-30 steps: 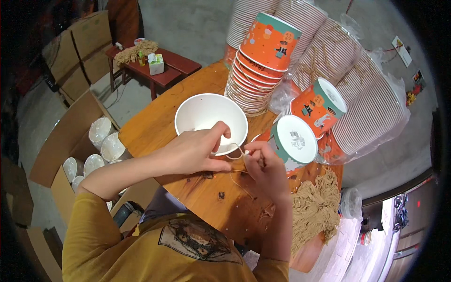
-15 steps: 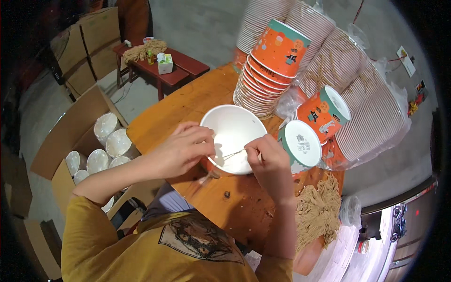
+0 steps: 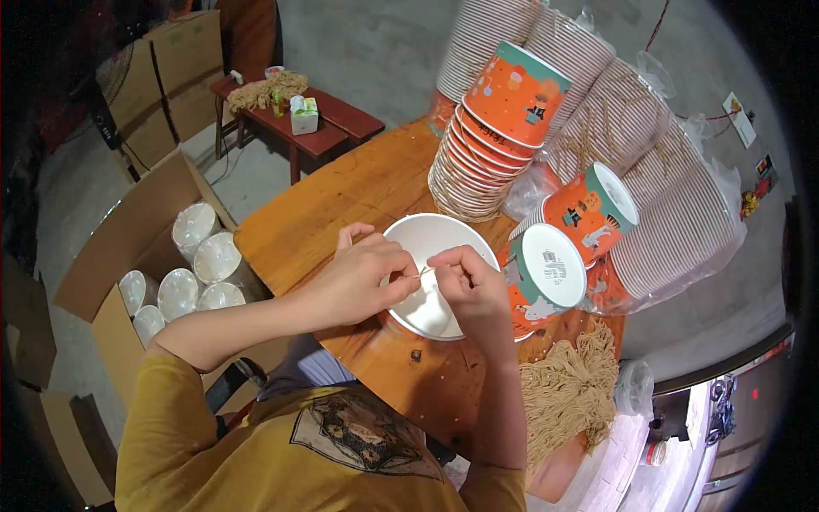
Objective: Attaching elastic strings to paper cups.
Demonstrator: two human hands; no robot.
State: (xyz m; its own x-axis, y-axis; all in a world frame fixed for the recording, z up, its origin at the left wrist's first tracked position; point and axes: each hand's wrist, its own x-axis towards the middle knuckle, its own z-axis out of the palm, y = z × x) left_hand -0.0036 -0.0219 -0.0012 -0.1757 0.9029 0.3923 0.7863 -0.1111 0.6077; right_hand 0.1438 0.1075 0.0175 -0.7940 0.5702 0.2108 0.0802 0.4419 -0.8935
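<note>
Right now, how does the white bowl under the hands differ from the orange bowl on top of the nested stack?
The white bowl is plain inside and out; the orange bowl carries printed figures and a teal rim band. The white bowl lies singly on the wooden table, mouth tilted toward the camera; the orange bowl caps a leaning stack, showing its outer wall. Both hands, left hand and right hand, work at the white bowl; nothing touches the orange one. Both look like paper bowls.
</note>
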